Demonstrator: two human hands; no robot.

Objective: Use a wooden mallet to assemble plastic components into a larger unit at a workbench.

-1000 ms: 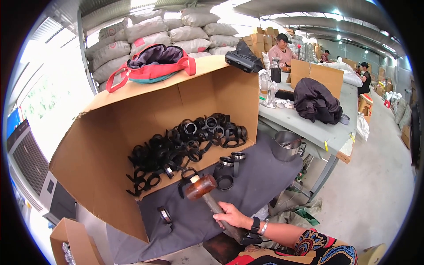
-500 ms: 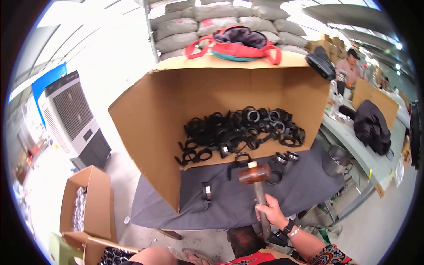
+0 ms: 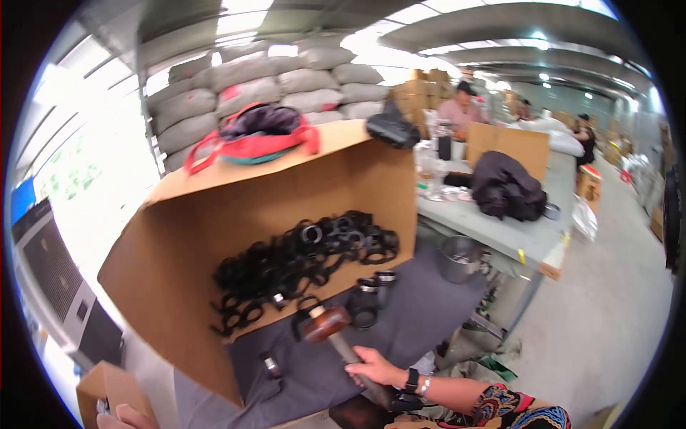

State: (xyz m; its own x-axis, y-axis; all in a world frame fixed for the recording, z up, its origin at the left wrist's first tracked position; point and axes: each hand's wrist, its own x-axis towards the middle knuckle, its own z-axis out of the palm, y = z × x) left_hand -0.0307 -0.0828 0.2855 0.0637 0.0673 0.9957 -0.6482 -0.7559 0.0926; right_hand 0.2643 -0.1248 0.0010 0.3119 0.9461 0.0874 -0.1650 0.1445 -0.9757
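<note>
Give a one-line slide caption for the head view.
Right hand grips a brown-headed mallet beside black rings in a cardboard box.

Large brown carton (image 3: 214, 264): laid on its side, open front | small brown box (image 3: 107, 382): lower left | brown cartons (image 3: 421, 84): stacked behind | grey sacks (image 3: 286, 75): piled behind.

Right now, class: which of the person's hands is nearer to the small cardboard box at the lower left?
Left. The left hand sits right at the small cardboard box; the right hand grips the mallet far to its right.
</note>
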